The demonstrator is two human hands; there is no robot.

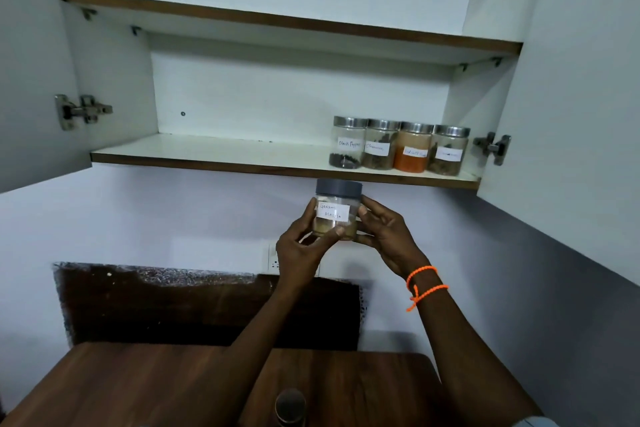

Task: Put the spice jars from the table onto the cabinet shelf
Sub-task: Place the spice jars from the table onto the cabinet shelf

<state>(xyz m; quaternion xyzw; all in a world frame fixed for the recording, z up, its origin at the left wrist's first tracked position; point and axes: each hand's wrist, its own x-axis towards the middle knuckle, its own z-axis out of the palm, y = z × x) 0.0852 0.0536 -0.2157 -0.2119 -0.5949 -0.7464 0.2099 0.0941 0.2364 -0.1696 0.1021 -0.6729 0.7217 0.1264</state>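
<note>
**Garam masala jar held in both hands, just under the bottom shelf**

Jar [336, 213]: clear body, grey screw lid, white handwritten label "Garam Masala", tan powder in the bottom. Upright, in the air, lid top level with the front edge of the bottom shelf [214, 152], just below and left of the jars already up there.

Left hand [304, 250]: fingers curled round the left side of the jar, thumb across the lower front. Right hand [388, 236]: fingers clamped on the right side and behind. Orange cord bracelet [424, 286] on the right wrist.

On the shelf, far right, four steel-lidded jars in a tight row, touching:
- black pepper jar [348, 147], dark peppercorns at the bottom
- cinnamon jar [380, 150], brown pieces
- orange powder jar [414, 149], label not legible
- fourth jar [449, 151], dark contents, label not legible

The shelf left of the black pepper jar is bare white board. Upper shelf [291, 19] sits well above it.

Surroundings: both cabinet doors swung open, left door [31, 80] and right door [581, 114], hinges showing. Wall socket [275, 263] behind the left hand. Dark panel [156, 308] against the wall behind the wooden table [121, 388]. One more jar lid [290, 406] at the table's near edge, blurred, between the forearms.
</note>
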